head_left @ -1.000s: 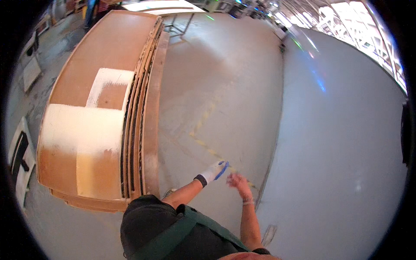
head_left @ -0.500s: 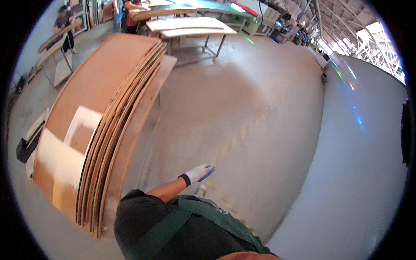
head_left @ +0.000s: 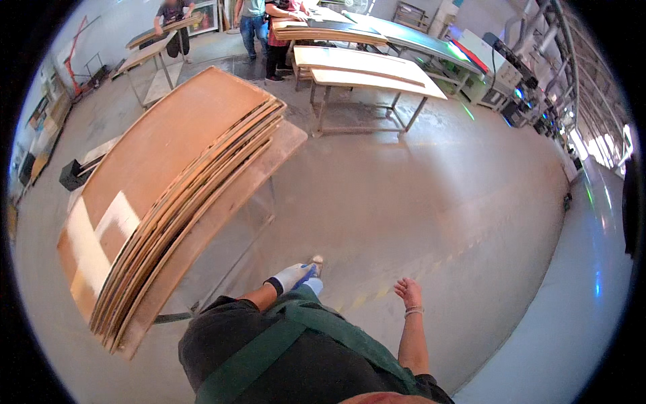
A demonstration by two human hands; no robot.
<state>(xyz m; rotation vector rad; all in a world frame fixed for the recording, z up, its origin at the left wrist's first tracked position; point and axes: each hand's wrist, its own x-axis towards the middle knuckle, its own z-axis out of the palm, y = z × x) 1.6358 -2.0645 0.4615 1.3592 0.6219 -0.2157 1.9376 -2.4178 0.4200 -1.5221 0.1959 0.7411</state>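
Panel stack (head_left: 182,151) left of left hand (head_left: 293,276); boards (head_left: 377,81) on worktop (head_left: 323,111) ahead; machinery (head_left: 494,75) beyond, to right; right hand (head_left: 408,293) over floor (head_left: 404,209).

View swung left and up over the last second. Right hand (head_left: 408,294): beside the left one at 1 s ago, out of frame at 0.5 s, now back in, well apart, fingers loosely curled. Gloved left hand (head_left: 293,277) now overlaps the lower leg; shoe (head_left: 317,264) shows just beyond it. Board stack (head_left: 182,148) slants more. Grey wall (head_left: 579,303) shifted toward right rim. Counter (head_left: 323,111) and co-worker (head_left: 176,15) now show more fully.
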